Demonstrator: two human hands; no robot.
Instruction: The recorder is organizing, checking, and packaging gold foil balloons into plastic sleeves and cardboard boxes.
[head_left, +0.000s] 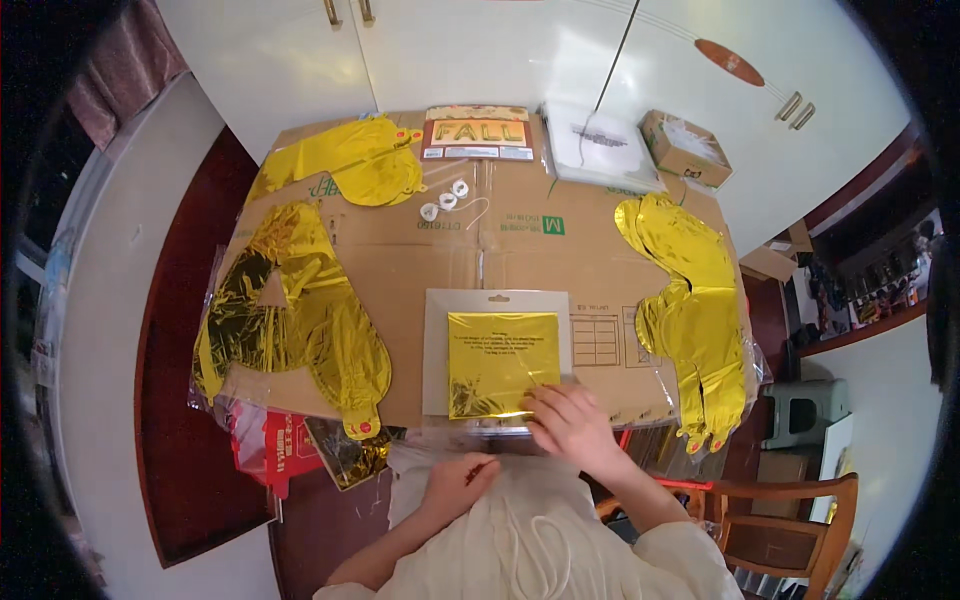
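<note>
Resting at the near edge of a table (420,255) covered in flattened brown cardboard, the person's right hand (570,425) lies with fingers spread and its grip released, pressing on the lower right corner of a clear packet (497,352) that holds a grey card and a folded square of gold foil. The left hand (458,482) sits just off the near edge, over cream-coloured cloth at the person's lap, loosely curled; whether its grip holds anything cannot be told. The packet lies at the middle of the near edge. Crumpled gold foil balloons (300,320) cover the left edge, more gold balloons (695,310) run along the right edge, and another gold pile (355,160) sits at the far left corner. At the far edge lie a printed card of gold letter balloons (477,133), a clear bag of white items (600,145) and a small open cardboard box (685,148). Three small white rolls (445,201) sit just nearer. A wooden chair (790,520) stands beside the near right corner.
</note>
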